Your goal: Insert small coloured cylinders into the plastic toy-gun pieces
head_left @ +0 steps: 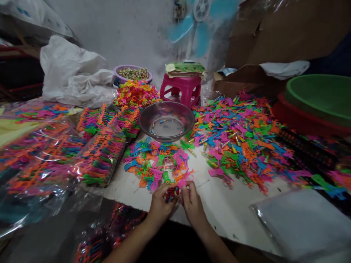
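My left hand (159, 205) is closed round a cluster of small red and blue pieces (171, 194), too small to name exactly. My right hand (193, 203) meets it at the table's front edge, its fingers pinching a pink plastic toy piece (183, 180). Just beyond my fingertips lies a small heap of bright plastic toy pieces (156, 160) in pink, green, orange and blue. A larger heap of similar pieces (236, 135), with yellow-tipped sticks among them, spreads to the right. Behind the small heap stands a clear grey bowl (167, 138) holding a few little sticks.
Plastic-wrapped packs of coloured pieces (98, 157) fill the left. A purple basin (117, 69), a pink stool (179, 86) and a blue fan (201, 11) stand behind. Green (323, 95) and red (298, 118) basins are at right, above clear plastic bags (307, 223).
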### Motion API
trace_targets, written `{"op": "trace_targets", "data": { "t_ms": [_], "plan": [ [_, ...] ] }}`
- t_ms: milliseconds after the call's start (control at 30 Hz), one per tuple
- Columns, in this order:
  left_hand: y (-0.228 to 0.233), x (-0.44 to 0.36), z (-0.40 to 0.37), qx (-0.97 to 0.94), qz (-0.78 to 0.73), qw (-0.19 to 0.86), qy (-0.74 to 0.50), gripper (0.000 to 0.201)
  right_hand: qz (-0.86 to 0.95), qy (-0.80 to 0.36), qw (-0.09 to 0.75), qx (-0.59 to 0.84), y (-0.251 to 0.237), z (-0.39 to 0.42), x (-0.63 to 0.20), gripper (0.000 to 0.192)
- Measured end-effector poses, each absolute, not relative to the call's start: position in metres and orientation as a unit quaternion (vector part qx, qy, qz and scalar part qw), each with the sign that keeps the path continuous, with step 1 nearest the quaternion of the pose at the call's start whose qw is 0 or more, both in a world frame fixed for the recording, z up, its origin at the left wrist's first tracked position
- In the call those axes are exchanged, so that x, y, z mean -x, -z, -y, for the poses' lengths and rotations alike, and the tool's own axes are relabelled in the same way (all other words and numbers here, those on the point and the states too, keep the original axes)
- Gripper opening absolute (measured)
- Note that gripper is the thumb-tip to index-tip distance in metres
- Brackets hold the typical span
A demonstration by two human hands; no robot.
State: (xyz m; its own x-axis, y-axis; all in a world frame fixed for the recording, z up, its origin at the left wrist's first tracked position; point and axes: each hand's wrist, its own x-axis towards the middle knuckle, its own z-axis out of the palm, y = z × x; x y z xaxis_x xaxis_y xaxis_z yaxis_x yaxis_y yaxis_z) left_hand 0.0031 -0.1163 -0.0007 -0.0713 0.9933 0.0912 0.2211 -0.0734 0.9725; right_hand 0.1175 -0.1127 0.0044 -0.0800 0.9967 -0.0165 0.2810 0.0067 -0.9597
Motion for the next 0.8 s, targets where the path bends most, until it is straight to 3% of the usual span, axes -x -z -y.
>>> {"op": "trace_targets", "data": {
  "t_ms": [133,200,300,367,433,533,633,800],
  "plan": [
    [0.003,-0.012,0.114,-0.439,-0.569,0.492,-0.491,0.024,0.572,-0.467,0.379,0.557,-0.005,0.095,-0.135,0.028],
    [0.006,-0.012,0.111,-0.367,-0.584,0.528,-0.495,0.029,0.532,-0.417,0.408,0.614,-0.006,0.076,-0.159,0.038],
    [0.010,-0.006,0.107,-0.317,-0.604,0.556,-0.475,0.033,0.483,-0.163,0.454,0.731,-0.006,0.044,-0.194,0.055],
    [0.014,-0.004,0.107,-0.315,-0.592,0.588,-0.452,0.035,0.527,0.004,0.412,0.743,-0.003,0.029,-0.203,0.058],
    [0.016,-0.005,0.107,-0.317,-0.566,0.623,-0.437,0.036,0.634,0.072,0.343,0.689,-0.001,0.020,-0.193,0.050],
    [0.017,-0.010,0.107,-0.303,-0.543,0.660,-0.421,0.036,0.822,0.035,0.224,0.522,-0.003,0.011,-0.155,0.052],
    [0.014,-0.007,0.107,-0.289,-0.546,0.669,-0.414,0.038,0.894,-0.037,0.110,0.433,-0.014,0.000,-0.128,0.053],
    [0.015,0.011,0.111,-0.294,-0.559,0.640,-0.436,0.046,0.837,-0.062,0.078,0.538,-0.030,-0.009,-0.153,0.009]
  ]
}}
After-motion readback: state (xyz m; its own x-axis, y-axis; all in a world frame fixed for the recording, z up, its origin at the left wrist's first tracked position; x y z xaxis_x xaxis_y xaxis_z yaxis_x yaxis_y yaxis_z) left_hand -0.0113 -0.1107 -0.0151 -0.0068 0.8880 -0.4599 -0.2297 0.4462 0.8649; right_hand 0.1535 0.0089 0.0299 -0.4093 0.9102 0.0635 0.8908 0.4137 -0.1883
